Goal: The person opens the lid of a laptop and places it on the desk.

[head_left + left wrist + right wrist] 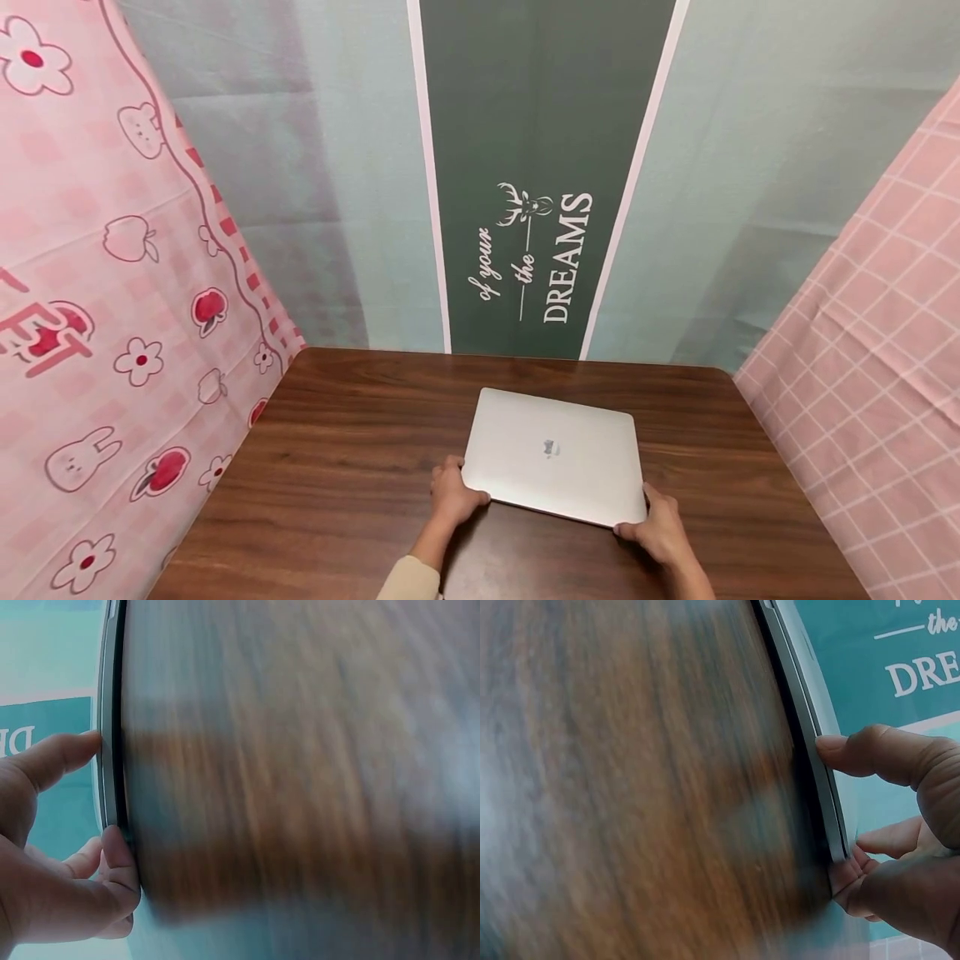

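A closed silver laptop (558, 479), slightly turned, lies lid up over the wooden table, a small dark logo at its centre. My left hand (453, 492) holds its near left corner, thumb at the front edge and fingers along the left side. At the near right corner, my right hand (658, 527) grips it the same way. The left wrist view shows the left thumb (67, 756) against the laptop's thin edge (112, 712), with curled fingers at the corner. In the right wrist view the right thumb (855, 750) presses the edge while the other fingers bend about the corner.
The brown wooden table (337, 433) has its far edge against a grey-green curtain (555, 100) with white lettering and a deer head. Pink patterned cloth (142, 283) hangs on the left, pink checked cloth (870, 350) on the right.
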### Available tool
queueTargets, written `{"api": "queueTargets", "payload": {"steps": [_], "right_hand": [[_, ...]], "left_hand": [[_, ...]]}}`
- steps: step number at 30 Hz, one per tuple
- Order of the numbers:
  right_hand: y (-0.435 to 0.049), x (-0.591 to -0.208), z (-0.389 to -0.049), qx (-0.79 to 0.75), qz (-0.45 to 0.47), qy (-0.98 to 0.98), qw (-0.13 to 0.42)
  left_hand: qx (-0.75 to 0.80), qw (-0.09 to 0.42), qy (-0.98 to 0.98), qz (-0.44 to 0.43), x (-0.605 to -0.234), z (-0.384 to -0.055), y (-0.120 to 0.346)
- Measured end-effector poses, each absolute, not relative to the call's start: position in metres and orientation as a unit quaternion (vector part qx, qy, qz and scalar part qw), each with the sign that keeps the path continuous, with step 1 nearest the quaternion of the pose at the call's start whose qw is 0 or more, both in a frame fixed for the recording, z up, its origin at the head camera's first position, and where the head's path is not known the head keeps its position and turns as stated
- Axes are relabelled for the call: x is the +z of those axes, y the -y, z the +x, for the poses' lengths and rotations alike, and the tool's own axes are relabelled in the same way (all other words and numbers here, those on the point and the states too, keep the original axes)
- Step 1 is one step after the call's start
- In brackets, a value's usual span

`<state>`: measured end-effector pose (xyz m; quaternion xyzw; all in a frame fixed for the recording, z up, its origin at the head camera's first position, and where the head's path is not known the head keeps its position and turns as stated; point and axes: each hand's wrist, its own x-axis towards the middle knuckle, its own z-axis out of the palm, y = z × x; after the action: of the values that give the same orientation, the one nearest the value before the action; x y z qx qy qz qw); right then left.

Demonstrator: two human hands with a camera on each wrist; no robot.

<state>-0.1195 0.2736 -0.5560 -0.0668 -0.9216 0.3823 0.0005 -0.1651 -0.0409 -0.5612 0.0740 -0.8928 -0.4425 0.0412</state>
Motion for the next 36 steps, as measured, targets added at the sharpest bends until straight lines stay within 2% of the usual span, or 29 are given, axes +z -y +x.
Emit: {"api": "queueTargets", "payload": {"steps": [3,15,23,36], "right_hand": [[-0.27,-0.557,-0.121,0.384,-0.061,0.921,0.009],[-0.26,-0.556,-0.126,0.374,-0.075,0.924,-0.014],[-0.256,-0.555,-0.128,0.375,-0.074,0.924,-0.017],[-0.245,-0.552,-0.128,0.371,-0.063,0.926,-0.025]], "left_hand": [[-0.438,0.042,0.895,0.078,-0.562,-0.164,0.045],[-0.449,0.049,0.886,0.101,-0.558,-0.151,0.055],[-0.447,0.109,0.885,0.075,-0.566,-0.148,0.058],[-0.446,0.069,0.888,0.091,-0.557,-0.138,0.072]]}}
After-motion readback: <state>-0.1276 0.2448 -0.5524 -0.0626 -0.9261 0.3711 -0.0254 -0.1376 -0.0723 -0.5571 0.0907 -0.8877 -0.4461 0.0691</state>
